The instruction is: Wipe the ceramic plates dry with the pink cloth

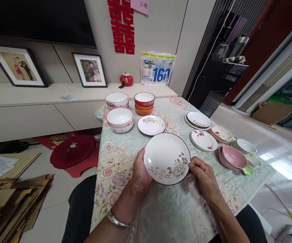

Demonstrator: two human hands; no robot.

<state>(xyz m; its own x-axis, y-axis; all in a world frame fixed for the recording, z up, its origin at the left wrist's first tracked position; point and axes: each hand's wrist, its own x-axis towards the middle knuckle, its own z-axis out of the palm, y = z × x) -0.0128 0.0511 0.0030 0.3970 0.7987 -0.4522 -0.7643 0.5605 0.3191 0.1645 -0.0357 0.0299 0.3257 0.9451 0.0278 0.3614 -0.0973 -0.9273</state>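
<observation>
A white plate with a dark rim and a grey-brown flower is held up over the table. My left hand grips its left edge, with the thumb on the rim and the other fingers underneath. At its right edge, my right hand pinches the rim between thumb and fingers. Just behind it, a similar patterned plate lies on the cloth. White bowls with red rims stand in stacks at the back left, beside a stack of red and orange bowls.
On the right side of the floral tablecloth are stacked plates, flowered plates, pink bowls and small white bowls. A cabinet stands behind; a red stool is at the left.
</observation>
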